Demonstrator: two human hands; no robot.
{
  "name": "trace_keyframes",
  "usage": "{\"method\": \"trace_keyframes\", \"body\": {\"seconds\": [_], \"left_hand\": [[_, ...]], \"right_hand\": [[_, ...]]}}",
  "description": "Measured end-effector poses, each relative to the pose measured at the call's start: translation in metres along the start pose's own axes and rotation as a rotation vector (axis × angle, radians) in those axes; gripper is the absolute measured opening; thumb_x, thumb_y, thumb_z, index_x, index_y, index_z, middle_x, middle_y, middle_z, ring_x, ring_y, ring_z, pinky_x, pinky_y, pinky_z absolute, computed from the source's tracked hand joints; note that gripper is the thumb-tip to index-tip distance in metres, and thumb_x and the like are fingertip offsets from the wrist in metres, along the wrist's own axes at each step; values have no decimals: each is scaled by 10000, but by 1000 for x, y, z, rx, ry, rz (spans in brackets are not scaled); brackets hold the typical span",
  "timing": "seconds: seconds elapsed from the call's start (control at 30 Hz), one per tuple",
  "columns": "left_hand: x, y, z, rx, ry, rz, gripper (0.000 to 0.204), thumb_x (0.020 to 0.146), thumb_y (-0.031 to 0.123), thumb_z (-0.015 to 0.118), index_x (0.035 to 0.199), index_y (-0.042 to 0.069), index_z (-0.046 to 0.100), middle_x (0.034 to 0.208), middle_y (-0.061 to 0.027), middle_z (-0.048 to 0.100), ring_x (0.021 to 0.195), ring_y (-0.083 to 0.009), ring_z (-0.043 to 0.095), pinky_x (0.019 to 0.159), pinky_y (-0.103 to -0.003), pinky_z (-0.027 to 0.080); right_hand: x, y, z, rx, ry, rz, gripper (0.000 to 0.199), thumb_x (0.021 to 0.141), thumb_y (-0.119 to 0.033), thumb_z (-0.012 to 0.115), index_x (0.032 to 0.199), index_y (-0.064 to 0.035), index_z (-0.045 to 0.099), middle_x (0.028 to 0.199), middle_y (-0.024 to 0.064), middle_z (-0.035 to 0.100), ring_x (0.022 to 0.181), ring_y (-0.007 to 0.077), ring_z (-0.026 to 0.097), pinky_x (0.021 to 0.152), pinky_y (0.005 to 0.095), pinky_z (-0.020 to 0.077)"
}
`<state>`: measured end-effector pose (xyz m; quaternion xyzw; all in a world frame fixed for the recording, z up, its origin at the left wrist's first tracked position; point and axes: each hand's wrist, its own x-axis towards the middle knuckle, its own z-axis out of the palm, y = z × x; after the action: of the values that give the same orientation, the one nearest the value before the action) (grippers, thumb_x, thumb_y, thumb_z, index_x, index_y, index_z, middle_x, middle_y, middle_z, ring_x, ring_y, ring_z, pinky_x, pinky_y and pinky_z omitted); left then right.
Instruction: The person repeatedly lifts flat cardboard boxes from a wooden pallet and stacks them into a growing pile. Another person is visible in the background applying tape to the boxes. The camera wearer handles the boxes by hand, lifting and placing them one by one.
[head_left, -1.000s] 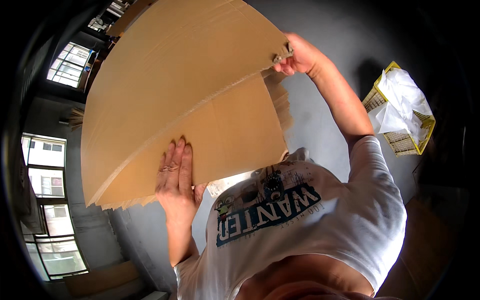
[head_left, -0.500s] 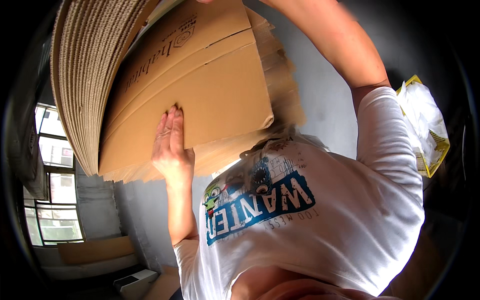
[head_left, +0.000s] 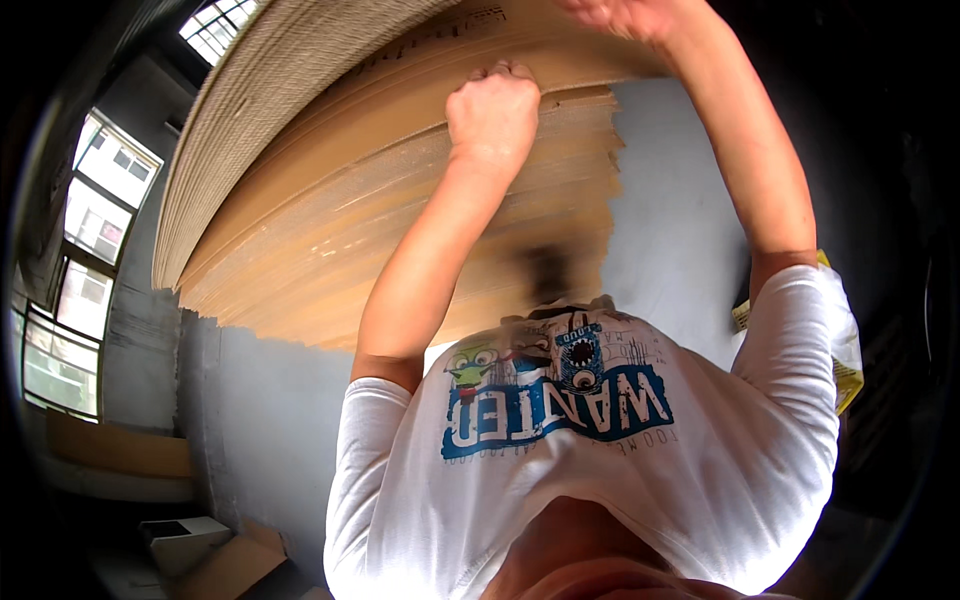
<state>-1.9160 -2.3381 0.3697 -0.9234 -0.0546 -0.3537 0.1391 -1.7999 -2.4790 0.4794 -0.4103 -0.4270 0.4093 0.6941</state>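
Cardboard pile (head_left: 420, 225), white shirt (head_left: 590, 480) close by its near side. Left hand (head_left: 493, 112) curled at pile's upper near edge; whether grip clamps cardboard, cannot tell. Right hand (head_left: 632, 14) blurred, partly cut off, by pile's far right; grip unclear too. Handling well: support both sides, keep sheets square, move slowly, spare corners.

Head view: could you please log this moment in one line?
left hand: curled at brown corrugated cardboard stack; right hand: at frame top; contact unclear

Wears white T-shirt (head_left: 590, 490), short sleeves (head_left: 790, 320); blue lettered band (head_left: 555, 412), green cartoon face (head_left: 470, 368) at left; left hand (head_left: 492, 115), right hand (head_left: 622, 14) bare.
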Motion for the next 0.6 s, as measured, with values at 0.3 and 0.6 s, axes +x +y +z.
{"method": "trace_keyframes", "body": {"seconds": [0.3,0.6], "left_hand": [[-64,-11,21,-499,280,231,232,797,160,653,996,42,660,1093,-80,642,1057,-241,592,936,-396,460],[-144,-116,-31,-360,363,88,138,758,126,682,883,72,663,937,-37,664,899,-197,628,862,-348,498]], "right_hand": [[-65,104,-80,177,481,133,300,920,-278,421,850,-9,536,594,83,509,465,103,445,346,207,302],[-75,109,-94,-341,533,177,313,937,-292,460,851,-13,574,695,89,577,489,108,500,363,200,385]]}}
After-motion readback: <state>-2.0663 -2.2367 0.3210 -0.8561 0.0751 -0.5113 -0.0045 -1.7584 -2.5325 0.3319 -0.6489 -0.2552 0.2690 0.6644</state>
